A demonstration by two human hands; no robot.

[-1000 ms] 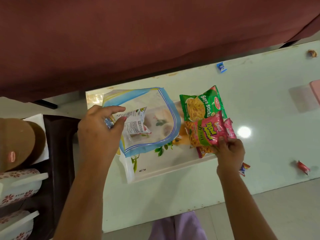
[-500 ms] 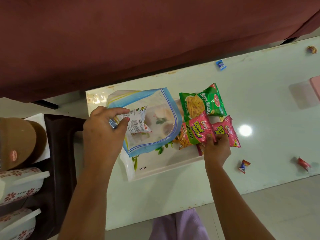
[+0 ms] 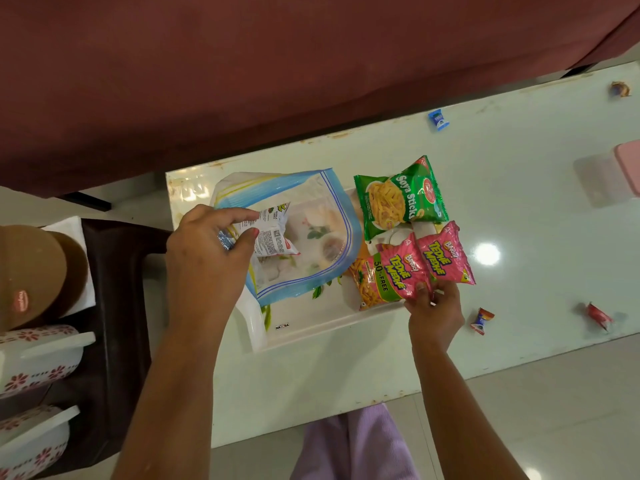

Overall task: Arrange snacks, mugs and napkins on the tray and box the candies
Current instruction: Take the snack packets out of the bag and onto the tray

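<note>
A white floral tray (image 3: pixel 311 327) lies on the pale table. My left hand (image 3: pixel 207 261) pinches the open edge of a clear blue-rimmed zip bag (image 3: pixel 311 233) that holds one white snack packet (image 3: pixel 273 233), held over the tray's left half. A green Soya Sticks packet (image 3: pixel 398 199) lies on the tray's right side. Below it sit two pink Tedhe Medhe packets (image 3: pixel 391 271), (image 3: pixel 445 254); my right hand (image 3: pixel 433 310) grips their lower edges at the tray's right end. Loose candies lie on the table: a blue one (image 3: pixel 438 118), a blue-red one (image 3: pixel 481 320), a red one (image 3: pixel 597 315).
A dark stool (image 3: pixel 114 306) at left carries white floral mugs (image 3: pixel 38 358), brown caps (image 3: pixel 31 271) and a white napkin (image 3: pixel 74 226). A maroon sofa (image 3: pixel 277 64) runs behind the table. A pink-lidded box (image 3: pixel 623 168) sits at the right edge, another candy (image 3: pixel 619 89) far right.
My right hand has slid the two pink packets apart and laid them side by side below the green packet. My left hand still holds the zip bag in about the same place.
</note>
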